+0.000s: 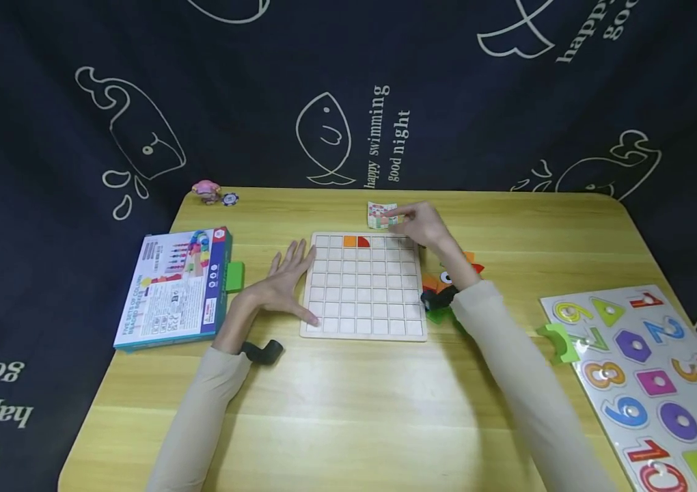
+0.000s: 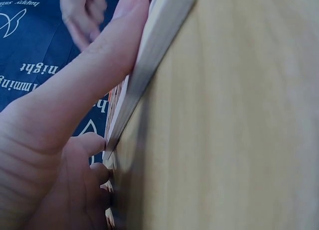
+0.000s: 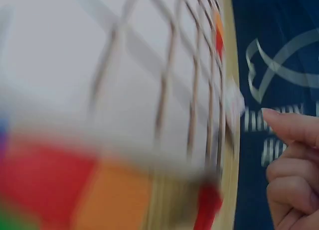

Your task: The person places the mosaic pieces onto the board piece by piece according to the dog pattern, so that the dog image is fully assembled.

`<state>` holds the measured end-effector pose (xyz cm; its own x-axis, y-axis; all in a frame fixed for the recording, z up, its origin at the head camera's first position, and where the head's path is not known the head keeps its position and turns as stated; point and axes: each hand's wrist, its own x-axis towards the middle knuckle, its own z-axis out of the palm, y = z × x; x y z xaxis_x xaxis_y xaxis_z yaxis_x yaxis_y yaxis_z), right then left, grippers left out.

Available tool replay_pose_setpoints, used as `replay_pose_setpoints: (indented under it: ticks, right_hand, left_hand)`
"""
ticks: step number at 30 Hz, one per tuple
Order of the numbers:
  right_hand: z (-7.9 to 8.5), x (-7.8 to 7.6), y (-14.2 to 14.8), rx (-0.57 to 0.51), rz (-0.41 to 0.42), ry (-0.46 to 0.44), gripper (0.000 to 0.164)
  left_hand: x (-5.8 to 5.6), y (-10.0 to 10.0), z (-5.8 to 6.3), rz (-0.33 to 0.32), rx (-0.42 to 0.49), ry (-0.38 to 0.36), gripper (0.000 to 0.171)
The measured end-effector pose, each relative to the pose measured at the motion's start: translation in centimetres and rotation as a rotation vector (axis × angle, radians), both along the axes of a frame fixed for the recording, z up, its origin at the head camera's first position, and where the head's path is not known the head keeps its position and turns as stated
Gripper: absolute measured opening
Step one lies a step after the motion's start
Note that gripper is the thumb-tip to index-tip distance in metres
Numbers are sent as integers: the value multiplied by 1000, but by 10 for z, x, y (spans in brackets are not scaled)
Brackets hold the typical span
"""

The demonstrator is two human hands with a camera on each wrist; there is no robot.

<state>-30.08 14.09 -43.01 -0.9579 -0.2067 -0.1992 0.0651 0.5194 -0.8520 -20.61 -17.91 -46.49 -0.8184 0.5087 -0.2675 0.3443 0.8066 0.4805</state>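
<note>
At the far left, a boxed toy labelled "Five Sets of Column Beaded Boxes" [image 1: 170,287] lies beside the left forearm. Beyond the left hand, near the table's far edge, stand a pink figurine [image 1: 206,191] and a small round token [image 1: 230,199]; a green block [image 1: 234,277] lies between the box and that hand.

The left hand [image 1: 277,285] is spread wide, wrist bent, forearm slanting in from the near edge. Its thumb rests on the near left corner of a wooden grid board [image 1: 365,294], and its other fingers reach forward along the left edge.

The board lies flat between the hands. Its far row carries an orange square tile [image 1: 350,241] and, adjoining it, a red quarter-circle tile [image 1: 363,242]. Beyond the board, at the right fingertips, lies a patterned card [image 1: 376,213].

The right hand [image 1: 419,224] is raised over the board's far right corner, one digit extended toward the card and the others loosely bent; whether it touches the card cannot be told. Coloured pieces [image 1: 430,282] lie partly hidden beneath the right forearm.

Well to the right of that arm, a green arch block [image 1: 562,342] sits at the edge of a number-and-shape peg puzzle [image 1: 693,393].
</note>
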Motion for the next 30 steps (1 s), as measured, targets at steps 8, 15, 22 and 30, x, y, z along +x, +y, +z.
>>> replay_pose_setpoints:
  ticks: [8, 15, 22, 30]
  right_hand:
    - [-8, -8, 62, 139, -164, -166, 38]
    - [-11, -8, 57, 210, -134, -156, 33]
    - [-16, -12, 52, 50, -222, -169, 28]
    - [-20, -21, 61, 61, -296, -158, 27]
  left_hand:
    - [6, -7, 1, 20, -1, 8, 147]
    - [5, -5, -1, 16, 5, 17, 147]
    - [3, -3, 0, 0, -4, 15, 147]
    - [1, 0, -1, 0, 9, 20, 146]
